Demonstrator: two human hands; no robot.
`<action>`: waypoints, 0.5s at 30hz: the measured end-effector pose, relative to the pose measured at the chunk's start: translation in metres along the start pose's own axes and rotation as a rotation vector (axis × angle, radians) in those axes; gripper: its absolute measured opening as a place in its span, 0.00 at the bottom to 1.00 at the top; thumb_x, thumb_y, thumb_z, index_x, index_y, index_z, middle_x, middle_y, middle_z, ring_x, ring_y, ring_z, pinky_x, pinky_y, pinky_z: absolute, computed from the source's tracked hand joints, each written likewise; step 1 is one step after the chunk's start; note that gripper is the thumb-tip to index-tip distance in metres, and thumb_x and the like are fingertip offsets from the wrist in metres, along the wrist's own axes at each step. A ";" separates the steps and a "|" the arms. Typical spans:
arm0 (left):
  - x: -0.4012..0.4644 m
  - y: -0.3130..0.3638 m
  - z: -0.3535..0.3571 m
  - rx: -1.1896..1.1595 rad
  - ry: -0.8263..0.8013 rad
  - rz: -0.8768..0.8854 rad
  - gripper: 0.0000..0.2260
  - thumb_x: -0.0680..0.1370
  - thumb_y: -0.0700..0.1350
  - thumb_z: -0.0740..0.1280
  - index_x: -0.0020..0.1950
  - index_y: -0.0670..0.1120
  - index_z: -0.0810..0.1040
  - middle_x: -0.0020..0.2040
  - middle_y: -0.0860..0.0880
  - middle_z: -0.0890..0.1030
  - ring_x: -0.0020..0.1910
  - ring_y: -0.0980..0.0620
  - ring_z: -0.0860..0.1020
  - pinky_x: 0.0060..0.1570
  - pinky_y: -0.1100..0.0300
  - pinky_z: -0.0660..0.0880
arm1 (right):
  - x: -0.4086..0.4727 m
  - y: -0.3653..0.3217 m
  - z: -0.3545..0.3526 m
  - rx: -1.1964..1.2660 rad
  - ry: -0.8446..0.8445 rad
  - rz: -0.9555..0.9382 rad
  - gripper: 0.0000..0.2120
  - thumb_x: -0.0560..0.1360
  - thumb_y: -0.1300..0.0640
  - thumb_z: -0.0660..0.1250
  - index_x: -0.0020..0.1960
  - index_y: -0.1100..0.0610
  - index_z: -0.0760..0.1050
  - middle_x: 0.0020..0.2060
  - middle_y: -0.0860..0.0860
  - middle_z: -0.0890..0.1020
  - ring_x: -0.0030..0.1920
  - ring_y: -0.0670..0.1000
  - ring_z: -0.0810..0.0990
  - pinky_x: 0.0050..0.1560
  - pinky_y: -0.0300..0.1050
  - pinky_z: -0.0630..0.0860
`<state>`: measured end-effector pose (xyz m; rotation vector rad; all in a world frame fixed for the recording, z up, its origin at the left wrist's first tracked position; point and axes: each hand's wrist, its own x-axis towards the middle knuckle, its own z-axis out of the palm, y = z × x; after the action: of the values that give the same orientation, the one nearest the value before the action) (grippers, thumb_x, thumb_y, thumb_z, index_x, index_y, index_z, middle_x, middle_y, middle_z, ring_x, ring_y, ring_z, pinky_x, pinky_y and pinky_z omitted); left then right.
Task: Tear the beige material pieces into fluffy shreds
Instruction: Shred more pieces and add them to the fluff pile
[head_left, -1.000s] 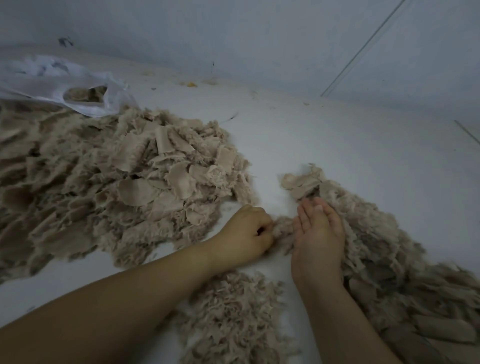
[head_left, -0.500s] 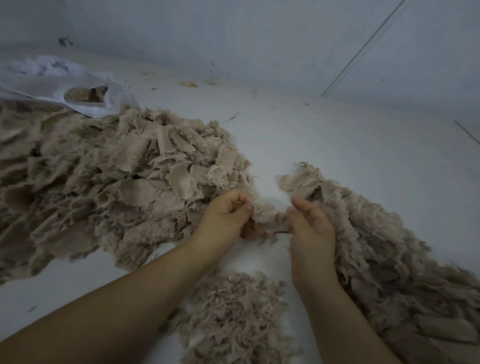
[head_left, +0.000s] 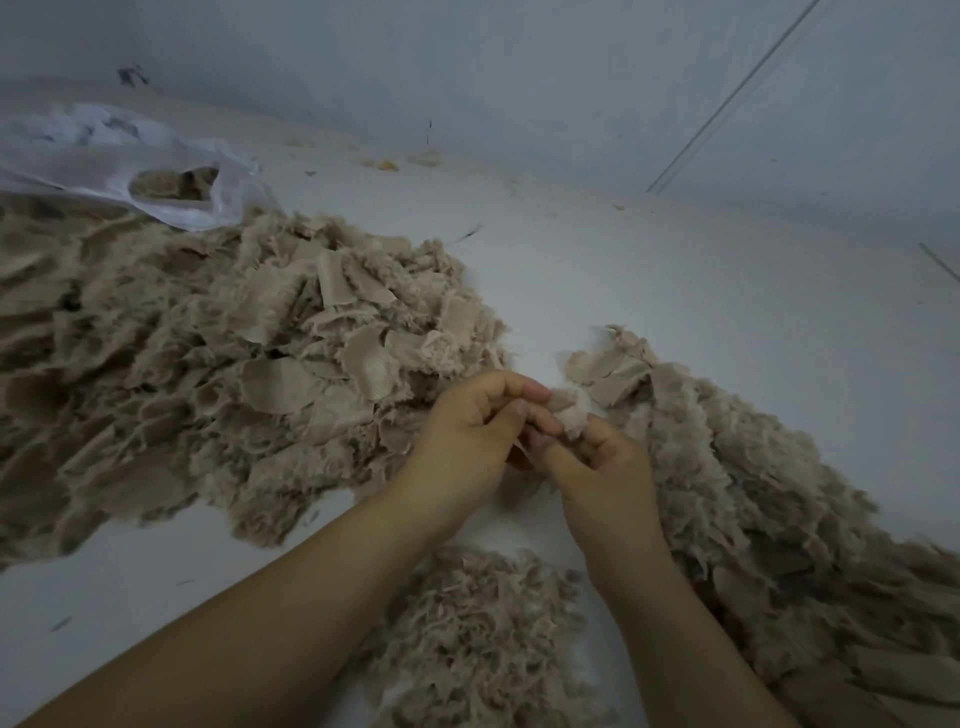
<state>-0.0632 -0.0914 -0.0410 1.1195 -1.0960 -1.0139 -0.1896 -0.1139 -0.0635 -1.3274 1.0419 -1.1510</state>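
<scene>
A small beige material piece (head_left: 569, 413) is pinched between both hands above the white floor. My left hand (head_left: 475, 434) grips its left side with thumb and fingers. My right hand (head_left: 602, 467) holds its right side from below. A large pile of beige pieces (head_left: 208, 374) spreads over the left. Another pile of beige pieces (head_left: 769, 519) runs along the right, touching my right wrist. A smaller heap of fluffy shreds (head_left: 478, 639) lies below my hands, between my forearms.
A white plastic bag (head_left: 104, 161) with beige material inside lies at the far left, behind the large pile. The white floor (head_left: 649, 280) meets a pale wall (head_left: 519, 78) at the back. Small crumbs (head_left: 387, 165) lie near the wall.
Both hands rose from the floor beside the right pile with a beige piece. They have drawn together, and the piece is now bunched between the fingertips.
</scene>
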 end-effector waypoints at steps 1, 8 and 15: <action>0.000 0.001 -0.001 -0.012 -0.007 -0.001 0.09 0.82 0.32 0.58 0.52 0.39 0.77 0.40 0.43 0.84 0.36 0.48 0.80 0.35 0.56 0.78 | 0.000 0.000 0.000 0.016 0.015 -0.009 0.03 0.77 0.63 0.71 0.47 0.58 0.83 0.40 0.59 0.85 0.39 0.55 0.83 0.41 0.47 0.80; -0.001 -0.002 -0.011 0.047 0.196 -0.043 0.05 0.78 0.37 0.69 0.52 0.44 0.77 0.42 0.45 0.78 0.24 0.57 0.72 0.23 0.63 0.68 | 0.000 -0.001 -0.004 -0.065 0.045 -0.061 0.14 0.80 0.57 0.68 0.39 0.63 0.81 0.34 0.67 0.80 0.31 0.55 0.73 0.32 0.44 0.71; 0.005 -0.002 -0.013 0.146 0.046 -0.111 0.06 0.79 0.41 0.68 0.42 0.43 0.78 0.30 0.50 0.75 0.21 0.57 0.67 0.20 0.66 0.64 | 0.001 0.001 -0.004 -0.032 -0.012 -0.049 0.14 0.80 0.59 0.67 0.37 0.61 0.82 0.33 0.62 0.82 0.33 0.59 0.77 0.37 0.49 0.74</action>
<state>-0.0494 -0.0943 -0.0435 1.3281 -1.0940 -1.0014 -0.1934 -0.1157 -0.0639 -1.3903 1.0281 -1.1655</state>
